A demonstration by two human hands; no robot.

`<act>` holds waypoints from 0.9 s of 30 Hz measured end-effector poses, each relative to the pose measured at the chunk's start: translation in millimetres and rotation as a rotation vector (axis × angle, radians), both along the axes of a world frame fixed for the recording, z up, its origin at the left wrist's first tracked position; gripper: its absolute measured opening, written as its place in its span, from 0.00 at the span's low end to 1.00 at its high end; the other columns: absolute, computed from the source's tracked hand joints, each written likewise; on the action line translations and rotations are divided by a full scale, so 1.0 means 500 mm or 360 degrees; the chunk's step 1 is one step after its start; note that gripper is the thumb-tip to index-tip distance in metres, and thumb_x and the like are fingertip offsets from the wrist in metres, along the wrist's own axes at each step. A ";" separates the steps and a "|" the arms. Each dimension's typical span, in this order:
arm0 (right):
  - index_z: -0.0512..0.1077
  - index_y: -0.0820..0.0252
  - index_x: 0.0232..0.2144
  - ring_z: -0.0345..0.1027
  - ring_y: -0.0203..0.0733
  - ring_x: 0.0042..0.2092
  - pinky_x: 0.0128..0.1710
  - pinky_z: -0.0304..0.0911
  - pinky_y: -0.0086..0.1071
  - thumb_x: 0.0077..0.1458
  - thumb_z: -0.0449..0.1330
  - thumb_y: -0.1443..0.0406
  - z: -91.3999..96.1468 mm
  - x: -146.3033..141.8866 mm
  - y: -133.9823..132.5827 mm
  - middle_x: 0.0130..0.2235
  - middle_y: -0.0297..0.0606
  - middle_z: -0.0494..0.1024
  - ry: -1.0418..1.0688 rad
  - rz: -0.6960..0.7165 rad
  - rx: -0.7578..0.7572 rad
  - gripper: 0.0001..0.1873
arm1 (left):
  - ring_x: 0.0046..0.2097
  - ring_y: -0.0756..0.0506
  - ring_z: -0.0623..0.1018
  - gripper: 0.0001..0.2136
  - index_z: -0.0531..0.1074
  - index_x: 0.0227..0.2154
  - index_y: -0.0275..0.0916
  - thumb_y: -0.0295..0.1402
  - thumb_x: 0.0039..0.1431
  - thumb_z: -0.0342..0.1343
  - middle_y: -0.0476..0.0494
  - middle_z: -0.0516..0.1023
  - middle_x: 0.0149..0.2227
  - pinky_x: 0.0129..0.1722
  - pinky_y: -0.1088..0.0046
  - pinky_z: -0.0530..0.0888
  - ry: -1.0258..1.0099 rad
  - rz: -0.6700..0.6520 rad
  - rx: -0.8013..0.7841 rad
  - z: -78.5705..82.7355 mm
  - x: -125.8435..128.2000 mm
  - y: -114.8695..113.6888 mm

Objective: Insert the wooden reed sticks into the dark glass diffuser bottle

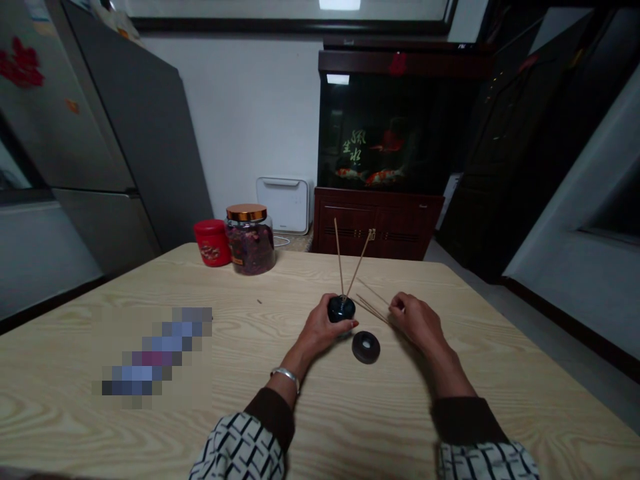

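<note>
My left hand (324, 331) grips a small, round, dark blue holder (341, 309) on the light wood table (280, 287). Two thin tan sticks (356, 261) stand in the holder, leaning apart in a V. My right hand (417, 323) pinches several similar thin sticks (373, 308), their tips pointing left towards the holder without touching it. A dark brown ring-shaped disc (365, 347) lies on the table between my hands, just below the holder, with a pale centre. A silver bangle (285, 376) circles my left wrist.
A glass jar (250, 243) with a copper lid and a red tin (213, 243) stand at the far table edge. A blurred patch (155, 353) covers something at the table's left. Beyond are a white box (284, 205), a fish tank (380, 133) on a wooden cabinet (377, 223), and a grey refrigerator (125, 133).
</note>
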State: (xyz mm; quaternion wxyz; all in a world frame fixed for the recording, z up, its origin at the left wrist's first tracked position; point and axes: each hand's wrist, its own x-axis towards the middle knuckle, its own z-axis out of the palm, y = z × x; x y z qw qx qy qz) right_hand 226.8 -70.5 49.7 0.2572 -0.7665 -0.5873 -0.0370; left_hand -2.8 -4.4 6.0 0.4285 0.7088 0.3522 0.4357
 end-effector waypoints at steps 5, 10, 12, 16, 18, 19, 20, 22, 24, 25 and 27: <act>0.71 0.59 0.39 0.70 0.40 0.37 0.35 0.63 0.33 0.58 0.58 0.58 0.069 -0.032 -0.006 0.38 0.40 0.76 0.0503 -0.0006 0.1395 0.11 | 0.41 0.43 0.76 0.30 0.67 0.48 0.38 0.42 0.42 0.70 0.43 0.77 0.40 0.43 0.67 0.72 0.0019 0.0009 -0.0021 -0.001 -0.002 0.001; 0.68 0.60 0.35 0.71 0.35 0.30 0.25 0.65 0.28 0.52 0.65 0.58 0.096 -0.091 0.004 0.33 0.35 0.75 0.1565 0.0366 0.1753 0.13 | 0.41 0.44 0.75 0.31 0.67 0.48 0.38 0.43 0.41 0.70 0.44 0.76 0.40 0.42 0.68 0.72 0.0029 0.0027 -0.0026 0.000 -0.003 0.000; 0.68 0.60 0.33 0.71 0.35 0.29 0.25 0.66 0.28 0.51 0.66 0.59 0.093 -0.112 0.009 0.33 0.35 0.76 0.1653 0.0455 0.1695 0.13 | 0.41 0.44 0.75 0.31 0.67 0.48 0.38 0.43 0.41 0.70 0.44 0.76 0.40 0.42 0.68 0.71 0.0029 0.0037 -0.0027 0.000 -0.003 0.000; 0.69 0.61 0.33 0.72 0.36 0.30 0.26 0.68 0.29 0.52 0.66 0.59 0.089 -0.141 0.017 0.32 0.36 0.76 0.1489 0.0470 0.1605 0.13 | 0.41 0.44 0.75 0.31 0.68 0.48 0.38 0.42 0.40 0.71 0.43 0.76 0.39 0.42 0.68 0.72 0.0008 0.0039 -0.0035 0.000 -0.003 -0.001; 0.69 0.61 0.33 0.72 0.36 0.30 0.27 0.69 0.30 0.53 0.65 0.59 0.090 -0.150 0.021 0.32 0.36 0.76 0.1410 0.0461 0.1552 0.13 | 0.41 0.43 0.75 0.31 0.68 0.48 0.38 0.43 0.40 0.71 0.43 0.76 0.39 0.42 0.68 0.72 0.0005 0.0042 -0.0023 0.001 -0.004 -0.002; 0.69 0.61 0.33 0.72 0.36 0.30 0.27 0.69 0.30 0.53 0.65 0.59 0.090 -0.153 0.023 0.32 0.36 0.76 0.1390 0.0466 0.1533 0.12 | 0.40 0.43 0.75 0.32 0.68 0.48 0.38 0.43 0.40 0.71 0.43 0.76 0.39 0.42 0.68 0.72 0.0007 0.0045 -0.0018 0.001 -0.005 -0.003; 0.69 0.61 0.33 0.72 0.36 0.30 0.27 0.69 0.30 0.54 0.65 0.59 0.091 -0.154 0.025 0.32 0.35 0.76 0.1384 0.0474 0.1522 0.12 | 0.40 0.43 0.75 0.32 0.68 0.47 0.38 0.44 0.40 0.71 0.43 0.76 0.39 0.42 0.68 0.72 0.0010 0.0050 -0.0015 0.002 -0.005 -0.003; 0.69 0.61 0.33 0.72 0.36 0.30 0.27 0.69 0.30 0.53 0.65 0.59 0.093 -0.155 0.028 0.32 0.35 0.75 0.1391 0.0481 0.1527 0.12 | 0.40 0.43 0.75 0.32 0.68 0.47 0.38 0.44 0.39 0.71 0.43 0.76 0.39 0.41 0.68 0.72 0.0017 0.0061 -0.0017 0.003 -0.006 -0.004; 0.69 0.61 0.33 0.72 0.37 0.30 0.27 0.69 0.31 0.53 0.65 0.59 0.095 -0.153 0.029 0.32 0.35 0.75 0.1396 0.0466 0.1547 0.12 | 0.40 0.43 0.75 0.32 0.68 0.47 0.38 0.44 0.39 0.71 0.43 0.76 0.38 0.41 0.67 0.72 0.0018 0.0060 -0.0026 0.003 -0.007 -0.004; 0.69 0.61 0.33 0.72 0.37 0.31 0.27 0.69 0.31 0.53 0.65 0.59 0.096 -0.151 0.029 0.32 0.35 0.75 0.1390 0.0457 0.1555 0.12 | 0.40 0.43 0.75 0.32 0.68 0.47 0.38 0.44 0.39 0.71 0.43 0.76 0.38 0.40 0.67 0.72 0.0013 0.0058 -0.0031 0.003 -0.006 -0.004; 0.69 0.61 0.33 0.72 0.37 0.31 0.27 0.69 0.31 0.54 0.64 0.59 0.096 -0.151 0.028 0.32 0.35 0.75 0.1365 0.0451 0.1551 0.12 | 0.40 0.43 0.75 0.32 0.68 0.47 0.38 0.44 0.39 0.71 0.44 0.76 0.38 0.41 0.67 0.72 0.0001 0.0052 -0.0036 0.003 -0.006 -0.003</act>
